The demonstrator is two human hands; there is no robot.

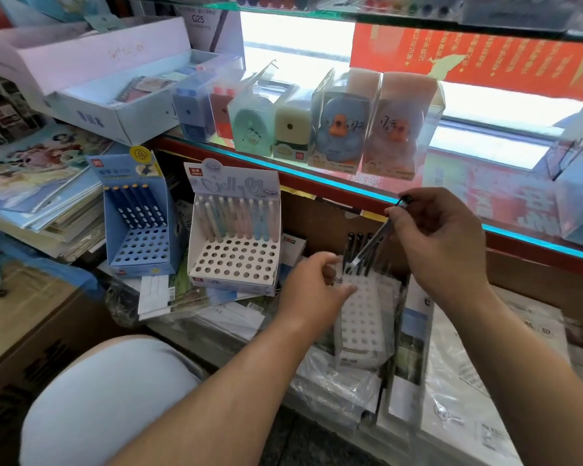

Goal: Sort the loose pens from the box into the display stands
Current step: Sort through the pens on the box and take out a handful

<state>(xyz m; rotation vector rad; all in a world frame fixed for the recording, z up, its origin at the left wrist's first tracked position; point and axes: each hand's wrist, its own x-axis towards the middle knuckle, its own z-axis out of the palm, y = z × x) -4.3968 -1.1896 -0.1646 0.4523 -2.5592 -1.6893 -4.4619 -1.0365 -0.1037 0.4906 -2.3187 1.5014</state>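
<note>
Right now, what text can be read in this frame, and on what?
"G2S": box at the back, upper left.
"Jelly": white stand header.
"50": paper at right.
Red banner and other labels: too blurred to read.

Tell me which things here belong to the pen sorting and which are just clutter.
Job: dark pen pinched by right hand; near white stand gripped by left hand; pastel-pen stand; blue stand.
Clutter: boxed sharpeners; magazine stack.

Blue stand [138, 253], navy white-dotted pens [137, 206]; white stand [233, 264], pastel pens [239, 216]; dark pen [367, 247].
</note>
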